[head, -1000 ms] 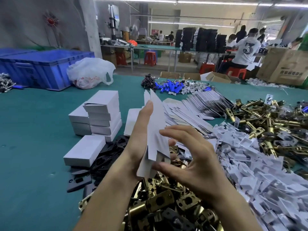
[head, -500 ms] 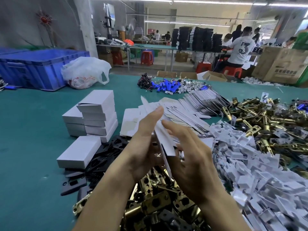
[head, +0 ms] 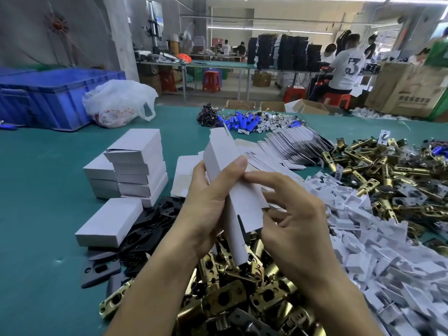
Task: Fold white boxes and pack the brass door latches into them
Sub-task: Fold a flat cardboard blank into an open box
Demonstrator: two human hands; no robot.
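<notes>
White box [head: 232, 185] is half-erected and held in the air, tilted, just above the near heap of brass latches [head: 242, 294], touching nothing on the surface [head: 43, 190]. Left hand [head: 206, 214] has a closed grip on it, thumb pressed on the upper panel and fingers wrapped behind. Right hand [head: 298, 229] grips the right edge, index tip on the panel and lower fingers curled at the bottom flaps. My read: the sleeve is being squared up and the end flaps aren't tucked yet. Risks:

- Thumb pressure mid-panel could crease the card instead of popping it square.
- The bottom flap with the slit hangs loose. If it catches on a latch below, it bends or tears.
- If the sleeve goes skewed, the tuck flap won't seat and the end could open under a latch's weight.
- The latch heap is tangled, so a one-handed pull may drag neighbours out and knock the black plates [head: 150, 226] or the folded boxes [head: 138, 166] stacked to the left.
- Plastic inserts [head: 363, 238] sit just right of the heap. It's easy to snag one by mistake.
</notes>
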